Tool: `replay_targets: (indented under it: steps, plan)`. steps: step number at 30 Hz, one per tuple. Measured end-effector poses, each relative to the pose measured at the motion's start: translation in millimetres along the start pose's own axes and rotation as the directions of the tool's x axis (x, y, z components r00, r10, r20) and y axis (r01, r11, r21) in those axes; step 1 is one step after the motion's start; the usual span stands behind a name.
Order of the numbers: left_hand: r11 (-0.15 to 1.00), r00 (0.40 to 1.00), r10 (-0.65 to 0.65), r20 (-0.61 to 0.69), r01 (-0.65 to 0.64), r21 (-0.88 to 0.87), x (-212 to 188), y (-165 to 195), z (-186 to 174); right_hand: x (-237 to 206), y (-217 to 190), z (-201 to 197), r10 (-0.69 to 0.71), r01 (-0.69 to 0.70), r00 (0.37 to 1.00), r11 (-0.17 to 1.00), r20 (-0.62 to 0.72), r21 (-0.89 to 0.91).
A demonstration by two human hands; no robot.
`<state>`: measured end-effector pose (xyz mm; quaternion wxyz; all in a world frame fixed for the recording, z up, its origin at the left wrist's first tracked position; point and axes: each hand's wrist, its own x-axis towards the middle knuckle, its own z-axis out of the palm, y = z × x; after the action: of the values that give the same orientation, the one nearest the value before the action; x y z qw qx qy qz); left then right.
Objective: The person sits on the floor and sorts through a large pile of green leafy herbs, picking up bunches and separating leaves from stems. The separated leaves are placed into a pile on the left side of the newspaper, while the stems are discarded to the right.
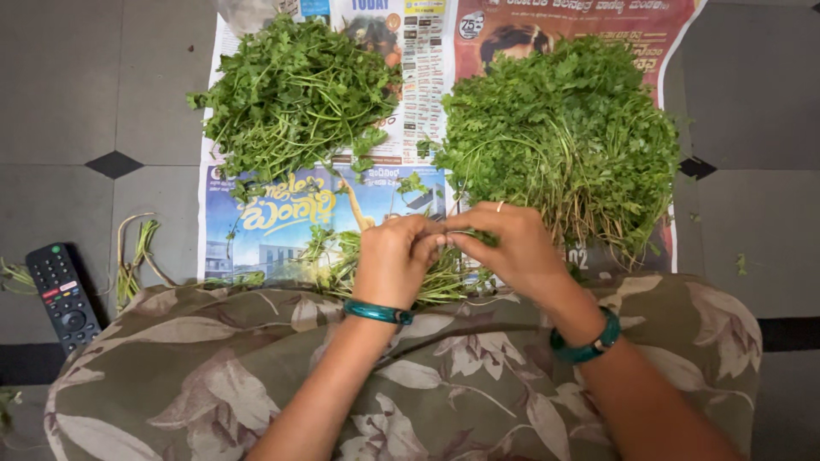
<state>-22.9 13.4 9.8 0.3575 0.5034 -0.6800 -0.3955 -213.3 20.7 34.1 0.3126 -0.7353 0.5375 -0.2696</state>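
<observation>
We take the spread newspaper (282, 213) as our landmark. Over its near edge, both our hands meet: the left hand (395, 256) and the right hand (512, 252) have their fingers pinched together on one thin coriander sprig (480, 236), held just above a small heap of bare stems (342, 260) lying on the paper's near edge.

On the far left part of the newspaper sits the pile of picked coriander leaves (295, 90); on its far right part lies the larger bunch of unsorted coriander (568, 137), its stalks and roots pointing toward us.

We judge the sprig is fragile: a hard pull between the two pinches could snap it in the wrong place or bruise the leaves. Bits could drop onto our floral-print lap (256, 376), or off the paper onto the grey floor tiles (60, 102), where loose stalks (137, 256) already lie left of the newspaper beside a black remote control (61, 294). The two heaps sit close enough that trimmings might mix into the clean leaves.
</observation>
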Motion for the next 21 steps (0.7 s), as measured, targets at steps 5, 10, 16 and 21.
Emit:
replay_targets:
  steps: [5, 10, 16, 21]
  plan:
    - [0.979, 0.991, 0.134, 0.003, -0.133, 0.154, -0.2, 0.0, 1.1, -7.9, 2.1, 0.8, -0.012, 0.018, 0.997, 0.997, 0.073, -0.074]
    - [0.998, 0.985, 0.029, 0.172, -0.020, -0.054, -2.4, 0.4, -18.6, -5.5, 8.3, -13.1, 0.387, -0.383, 0.916, 0.769, 0.104, 0.512]
    - [0.833, 0.914, -0.147, 0.377, -0.091, 0.546, -21.1, -8.3, -5.6, 74.8, 2.4, -39.0, 0.021, 0.007, 0.994, 0.966, -0.105, 0.257]
    - [0.775, 0.964, -0.065, 0.259, -0.115, 0.621, -27.3, -25.5, 20.4, 198.6, -23.9, -11.4, -0.405, 0.379, 0.898, 0.911, -0.171, -0.164]
